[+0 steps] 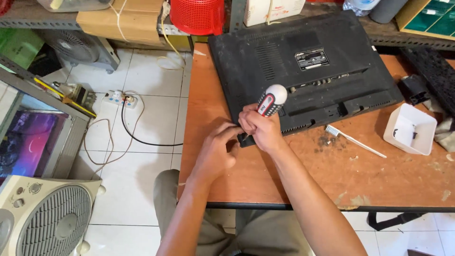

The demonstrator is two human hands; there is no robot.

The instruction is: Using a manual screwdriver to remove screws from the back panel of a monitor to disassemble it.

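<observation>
A black television (303, 71) lies face down on the wooden table (379, 180). At its seven o'clock corner, the right hand (261, 129) grips a red-and-white screwdriver (270, 101) upright; the left hand (215, 154), fingers curled, touches that corner. A toothbrush (354, 141) lies at four o'clock.

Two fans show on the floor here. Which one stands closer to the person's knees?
The pale box fan at bottom left, its round grille facing the camera. The other fan sits farther off under the shelf at top left, beyond the power strip.

Red-white screwdriver (271, 100) upright at black TV back's (303, 71) corner.
</observation>
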